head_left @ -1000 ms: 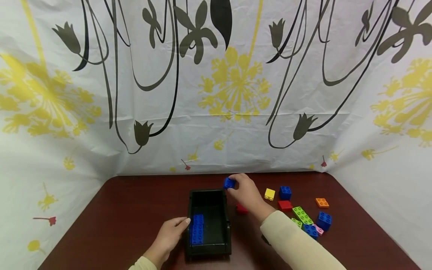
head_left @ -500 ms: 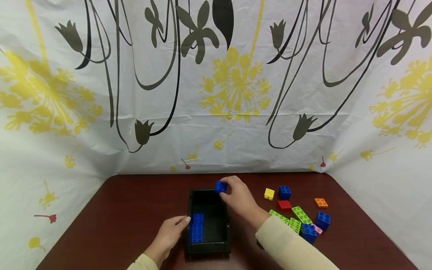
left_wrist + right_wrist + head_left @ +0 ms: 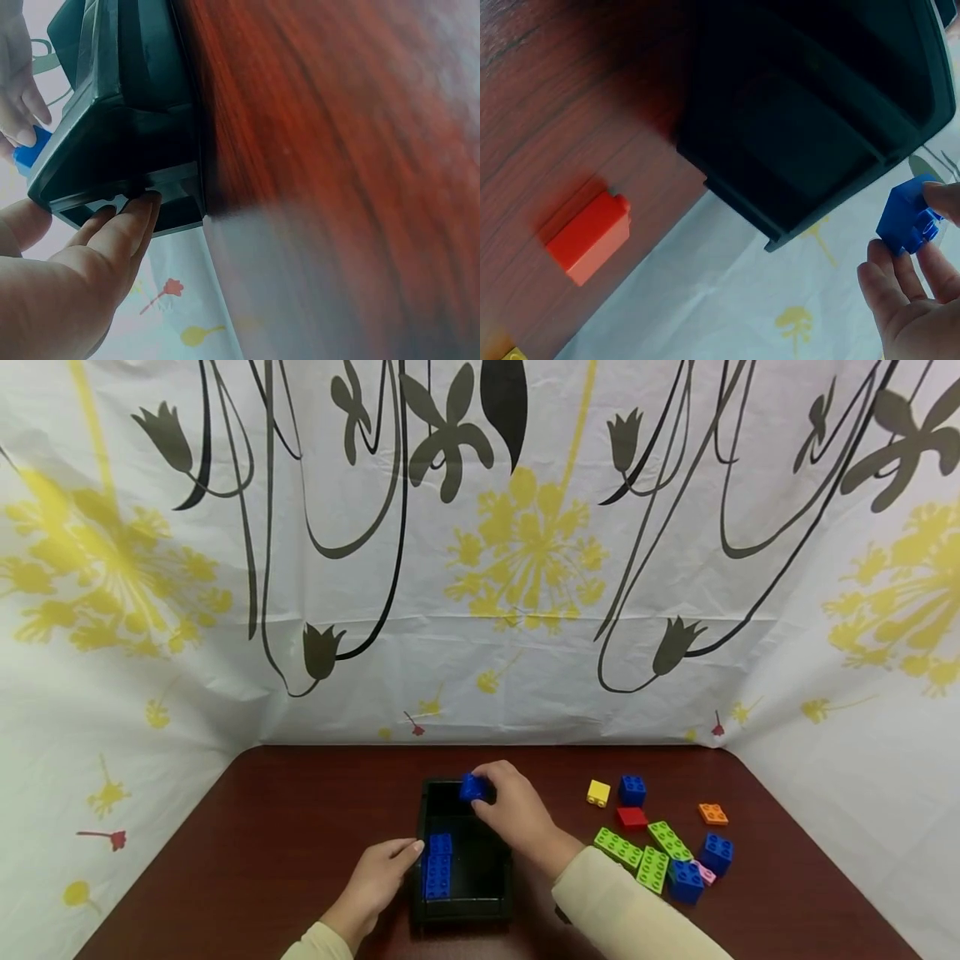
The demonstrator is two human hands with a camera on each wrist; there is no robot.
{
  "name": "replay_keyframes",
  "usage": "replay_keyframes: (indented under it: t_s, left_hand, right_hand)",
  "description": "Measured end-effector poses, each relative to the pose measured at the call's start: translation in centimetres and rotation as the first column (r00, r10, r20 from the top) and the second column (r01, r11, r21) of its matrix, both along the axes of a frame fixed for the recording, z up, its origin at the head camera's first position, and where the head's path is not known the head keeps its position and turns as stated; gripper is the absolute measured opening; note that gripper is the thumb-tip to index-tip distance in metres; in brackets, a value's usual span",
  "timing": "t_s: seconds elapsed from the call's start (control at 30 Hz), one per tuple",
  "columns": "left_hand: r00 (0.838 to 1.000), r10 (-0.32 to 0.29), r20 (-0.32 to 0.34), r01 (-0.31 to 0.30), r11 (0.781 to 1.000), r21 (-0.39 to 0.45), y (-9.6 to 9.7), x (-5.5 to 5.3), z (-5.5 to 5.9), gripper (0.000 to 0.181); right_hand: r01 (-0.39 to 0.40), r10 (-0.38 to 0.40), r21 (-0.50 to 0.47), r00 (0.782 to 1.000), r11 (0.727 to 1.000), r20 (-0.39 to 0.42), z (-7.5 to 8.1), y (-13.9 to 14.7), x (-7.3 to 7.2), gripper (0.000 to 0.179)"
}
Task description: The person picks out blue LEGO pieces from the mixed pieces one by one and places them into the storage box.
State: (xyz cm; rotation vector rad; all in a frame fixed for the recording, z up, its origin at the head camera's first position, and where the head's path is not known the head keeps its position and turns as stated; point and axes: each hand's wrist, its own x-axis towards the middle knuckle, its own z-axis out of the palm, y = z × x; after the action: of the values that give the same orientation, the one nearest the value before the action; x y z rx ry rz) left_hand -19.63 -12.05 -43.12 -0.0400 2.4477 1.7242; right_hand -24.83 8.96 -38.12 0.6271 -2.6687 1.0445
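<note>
A black plastic bin (image 3: 461,910) stands on the table before me. My left hand (image 3: 378,872) grips its left wall, thumb on the rim and fingers on the outside, as the left wrist view (image 3: 97,262) also has it. Over the bin's far end, my right hand (image 3: 517,810) pinches a small blue toy brick (image 3: 471,788) between thumb and fingers. The right wrist view shows the studs of that brick (image 3: 901,217). Inside the bin, blue bricks (image 3: 438,868) lie in a row along the left side.
Loose bricks lie to the right: yellow (image 3: 597,792), red (image 3: 632,818), orange (image 3: 713,813), several lime green (image 3: 653,869), pink and blue (image 3: 717,853). Another red brick (image 3: 592,240) lies beside the bin in the right wrist view. A patterned cloth (image 3: 525,693) hangs behind the table.
My right hand has moved left and slightly down with the blue brick, from beyond the bin's far right corner to over its far end. My left hand keeps its place on the bin.
</note>
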Motion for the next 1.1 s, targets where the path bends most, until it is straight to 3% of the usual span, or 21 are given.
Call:
replay_keyframes:
  t_s: [0.53,0.83,1.1]
  left_hand:
    - [0.999,0.009,0.036,-0.009,1.0,0.004,-0.2,0.5,0.2,0.056]
    - [0.999,0.021,0.029,-0.02,1.0,-0.009,-0.3,0.7,0.3,0.054]
    - [0.999,0.015,0.03,-0.014,1.0,-0.018,-0.1,0.2,0.6,0.053]
  right_hand:
    - [-0.048,0.037,0.131,0.995,0.99,0.09,-0.3,-2.4,-0.2,0.035]
    - [-0.07,0.037,0.3,0.993,0.951,0.114,-0.2,-4.0,-0.7,0.034]
    - [-0.088,0.027,0.392,0.987,0.916,0.158,0.9,-5.4,-1.2,0.03]
